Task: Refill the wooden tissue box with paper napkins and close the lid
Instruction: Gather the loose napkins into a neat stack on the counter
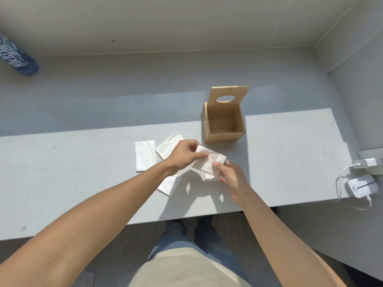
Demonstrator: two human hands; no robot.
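The wooden tissue box (223,136) stands on the grey table, its inside bare. Its lid (229,96), with an oval hole, is tipped up at the back. Both hands hold one folded white napkin (209,164) above the table, just in front and left of the box. My left hand (184,155) pinches its far left edge, and my right hand (230,175) grips its near right end. Three more folded napkins lie flat on the table: one at the left (145,156), one behind my left hand (169,147), one under my left wrist (169,185).
A blue patterned bottle (17,56) lies at the far left near the wall. White chargers with cables (361,185) sit at the table's right edge. The table's front edge (186,218) runs just before my legs. A wall corner closes the back right.
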